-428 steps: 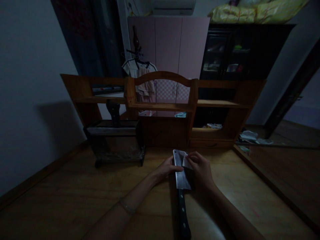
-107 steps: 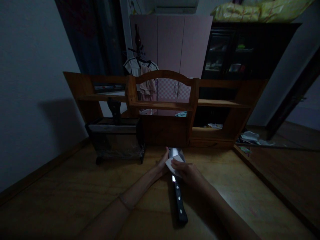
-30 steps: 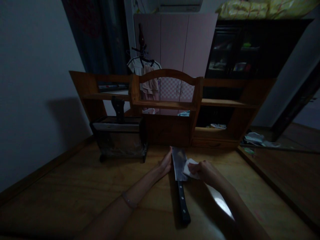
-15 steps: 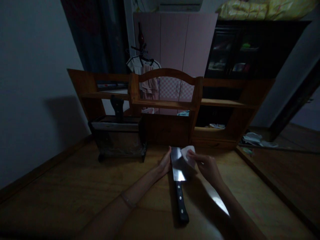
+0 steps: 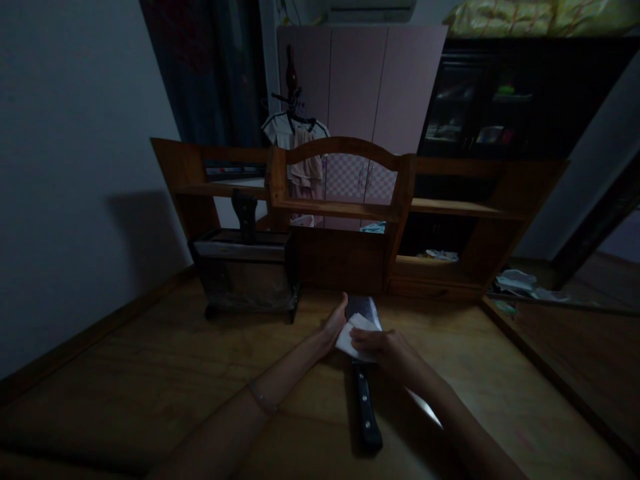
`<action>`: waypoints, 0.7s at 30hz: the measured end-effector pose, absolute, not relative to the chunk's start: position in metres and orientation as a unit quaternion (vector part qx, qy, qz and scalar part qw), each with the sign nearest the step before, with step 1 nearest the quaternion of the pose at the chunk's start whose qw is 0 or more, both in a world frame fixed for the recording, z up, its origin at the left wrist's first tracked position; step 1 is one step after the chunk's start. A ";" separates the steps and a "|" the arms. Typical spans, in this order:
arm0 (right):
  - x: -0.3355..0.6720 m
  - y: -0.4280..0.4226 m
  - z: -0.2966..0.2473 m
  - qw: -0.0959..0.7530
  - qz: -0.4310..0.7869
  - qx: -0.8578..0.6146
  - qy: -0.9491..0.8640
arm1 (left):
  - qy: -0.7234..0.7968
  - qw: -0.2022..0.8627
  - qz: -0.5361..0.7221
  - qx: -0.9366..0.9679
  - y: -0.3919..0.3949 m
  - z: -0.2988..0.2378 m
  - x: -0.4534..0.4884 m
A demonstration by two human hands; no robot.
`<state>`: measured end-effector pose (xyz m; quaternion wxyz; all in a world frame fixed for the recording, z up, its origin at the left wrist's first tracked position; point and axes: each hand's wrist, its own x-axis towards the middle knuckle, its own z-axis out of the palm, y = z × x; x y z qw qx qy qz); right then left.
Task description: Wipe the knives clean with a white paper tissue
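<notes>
A cleaver (image 5: pixel 363 393) with a black riveted handle lies flat on the wooden table (image 5: pixel 150 387), blade pointing away from me. My right hand (image 5: pixel 387 350) presses a small white cloth (image 5: pixel 353 337) down on the blade, fingers closed over it. My left hand (image 5: pixel 334 323) rests against the blade's left edge with fingers stretched out, steadying it. Most of the blade is hidden under the cloth and hand; only its far end shows.
A dark knife block with a black handle sticking up (image 5: pixel 245 267) stands at the table's back left. A wooden shelf unit (image 5: pixel 345 207) runs along the back edge. A grey wall (image 5: pixel 65 167) bounds the left side; pink wardrobe and dark cabinet lie beyond.
My right hand has moved the cloth from the blade's far right corner leftward and nearer, onto the middle of the blade. The left hand and cleaver stay in place.
</notes>
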<state>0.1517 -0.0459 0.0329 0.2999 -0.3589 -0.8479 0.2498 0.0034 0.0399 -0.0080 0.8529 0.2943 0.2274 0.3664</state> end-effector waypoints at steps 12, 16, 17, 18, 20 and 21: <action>0.184 -0.046 0.042 0.254 0.299 -0.423 -0.817 | 0.196 0.847 0.386 0.307 0.035 -0.001 0.002; 0.191 -0.045 0.040 0.254 0.283 -0.438 -0.815 | 0.193 0.841 0.397 0.312 0.030 0.004 0.002; 0.192 -0.045 0.041 0.249 0.279 -0.442 -0.816 | 0.194 0.839 0.400 0.314 0.029 0.005 0.002; 0.192 -0.046 0.041 0.242 0.273 -0.447 -0.817 | 0.196 0.836 0.403 0.315 0.029 0.005 0.003; 0.193 -0.049 0.043 0.226 0.254 -0.453 -0.824 | 0.200 0.831 0.408 0.320 0.030 0.004 0.003; 0.193 -0.050 0.045 0.220 0.241 -0.456 -0.828 | 0.203 0.829 0.406 0.325 0.030 0.003 0.002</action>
